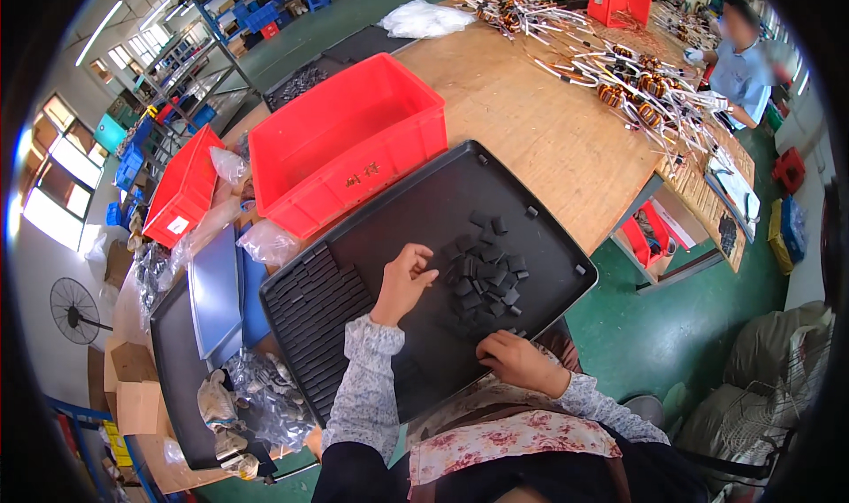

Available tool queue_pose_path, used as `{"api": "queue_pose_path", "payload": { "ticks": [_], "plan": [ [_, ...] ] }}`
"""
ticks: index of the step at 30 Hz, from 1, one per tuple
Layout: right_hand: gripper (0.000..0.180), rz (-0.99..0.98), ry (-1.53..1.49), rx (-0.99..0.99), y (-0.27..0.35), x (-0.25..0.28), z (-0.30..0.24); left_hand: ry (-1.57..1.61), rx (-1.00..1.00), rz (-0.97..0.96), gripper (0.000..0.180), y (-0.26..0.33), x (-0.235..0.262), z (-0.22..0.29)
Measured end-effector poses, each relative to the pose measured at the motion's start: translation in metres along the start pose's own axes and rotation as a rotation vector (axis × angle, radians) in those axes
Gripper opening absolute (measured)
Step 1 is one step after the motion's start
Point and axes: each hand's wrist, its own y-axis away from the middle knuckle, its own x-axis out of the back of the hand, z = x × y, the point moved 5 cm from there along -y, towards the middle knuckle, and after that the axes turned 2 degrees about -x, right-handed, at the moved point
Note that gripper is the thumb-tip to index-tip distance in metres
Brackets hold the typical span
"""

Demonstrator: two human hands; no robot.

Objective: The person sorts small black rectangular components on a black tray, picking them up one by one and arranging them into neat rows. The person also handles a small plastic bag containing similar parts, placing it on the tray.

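A large black tray (pixel 398 207) lies tilted across the table in front of me. Rows of small black pieces (pixel 311 304), packed side by side, cover its left part. To the right is a loose pile of similar short black pieces (pixel 486 277), seemingly tube-like. My left hand (pixel 405 282) hovers between rows and pile, fingers bent, a gap showing between thumb and forefinger; I see nothing in it. At the pile's near edge, by the tray's front rim, my right hand (pixel 522 361) has its fingers curled together. What they hold, if anything, is hidden.
A big red bin (pixel 349 131) stands against the tray's far side, with a smaller red bin (pixel 183 189) to its left. Clear plastic bags (pixel 270 242) and a blue-grey tray (pixel 217 291) lie left. Wired copper coils (pixel 632 87) spread far right, near a seated person (pixel 741 69).
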Motion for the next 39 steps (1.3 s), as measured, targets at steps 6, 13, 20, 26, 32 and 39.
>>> {"api": "queue_pose_path", "payload": {
  "ticks": [6, 13, 20, 26, 32, 39],
  "plan": [
    [0.013, 0.270, -0.260, -0.251, -0.018, 0.019, 0.011, 0.507, 0.077, -0.061, 0.013, 0.061, -0.016, 0.010],
    [0.009, 0.343, -0.864, -0.419, -0.053, 0.014, 0.025, 0.520, 0.160, -0.054, 0.021, 0.085, -0.040, 0.001],
    [0.008, 0.203, -1.008, -0.430, -0.063, -0.003, 0.021, 0.402, 0.195, -0.139, 0.014, 0.090, -0.042, -0.005],
    [0.011, 0.189, -0.537, -0.290, -0.068, 0.016, 0.012, 0.532, 0.231, -0.124, 0.019, 0.093, -0.041, -0.004],
    [0.012, 0.045, -0.283, -0.286, -0.068, 0.028, 0.013, 0.475, 0.226, -0.191, 0.022, 0.091, -0.044, -0.006],
    [0.009, 0.288, -0.292, -0.006, -0.060, 0.018, 0.002, 0.406, 0.199, -0.134, 0.021, 0.092, -0.039, -0.004]
  ]
}}
